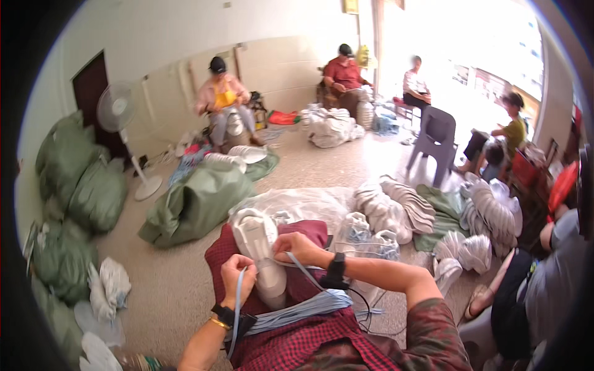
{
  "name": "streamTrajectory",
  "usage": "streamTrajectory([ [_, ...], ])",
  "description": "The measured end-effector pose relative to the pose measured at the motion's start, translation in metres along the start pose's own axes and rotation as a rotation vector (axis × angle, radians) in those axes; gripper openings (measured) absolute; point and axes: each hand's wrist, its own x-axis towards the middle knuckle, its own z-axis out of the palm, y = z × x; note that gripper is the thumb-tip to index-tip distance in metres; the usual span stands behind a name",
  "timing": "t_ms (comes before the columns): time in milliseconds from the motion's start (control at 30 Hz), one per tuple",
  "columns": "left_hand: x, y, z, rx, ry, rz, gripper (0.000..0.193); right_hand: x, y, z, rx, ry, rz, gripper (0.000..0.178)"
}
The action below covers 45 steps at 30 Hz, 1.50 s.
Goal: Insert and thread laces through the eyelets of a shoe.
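A white shoe upper [255,230] points away from me over my lap, above a pale rounded form [271,283] between my knees. My left hand [237,279] is closed at the near left of the shoe, pinching a light blue shoelace [237,309] that hangs past my wrist. On the shoe's right side, my right hand [296,248] pinches another light blue length of lace [301,267]. Whether both lengths are one lace I cannot tell. Across my lap lies a bundle of light blue laces [300,312] on a red-and-black checked cloth [303,337].
Ahead lie a clear plastic sheet [309,201], stacked white shoe pieces [383,207] and a green sack [198,201]. Bulging green sacks [93,191] and a standing fan [117,111] are at left. A grey chair [433,142] stands at right; several people sit around the room, one close at right.
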Motion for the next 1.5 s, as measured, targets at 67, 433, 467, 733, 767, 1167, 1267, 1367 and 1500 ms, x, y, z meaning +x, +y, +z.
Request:
streamTrajectory([
  [67, 0.006, 0.003, -0.006, -0.071, -0.104, -0.026, 0.017, -0.004, -0.005, 0.000, -0.185, 0.060, -0.144, 0.023],
  [433, 0.046, 0.066, -0.035, 0.950, -0.589, 0.607, 0.046, 0.043, -0.048, -0.006, -1.099, -0.347, -0.833, 0.031],
  [467, 0.049, 0.061, -0.039, 0.926, -0.597, 0.647, 0.043, 0.042, -0.060, -0.002, -1.124, -0.401, -0.801, 0.034],
  [733, 0.066, 0.057, -0.028, 0.825, -0.594, 0.805, 0.027, 0.033, -0.088, -0.020, -1.060, -0.515, -0.742, 0.029],
  [767, 0.065, 0.051, -0.032, 0.802, -0.521, 0.885, 0.027, 0.032, -0.094, -0.016, -1.083, -0.479, -0.745, 0.028],
  [1167, 0.099, 0.053, -0.018, 0.969, -1.056, 0.412, 0.040, 0.055, -0.095, -0.027, -1.100, -0.782, -0.430, 0.021],
  [1267, 0.126, 0.016, -0.005, 0.906, -1.044, 0.458, 0.038, 0.064, -0.080, -0.034, -1.028, -0.756, -0.414, 0.018],
  [1367, 0.113, 0.070, -0.017, 0.891, -1.038, 0.411, 0.031, 0.061, -0.071, -0.038, -0.933, -0.712, -0.386, 0.017],
  [1500, 0.119, 0.050, -0.021, 0.864, -1.012, 0.370, 0.032, 0.062, -0.078, -0.026, -0.939, -0.577, -0.473, 0.026],
])
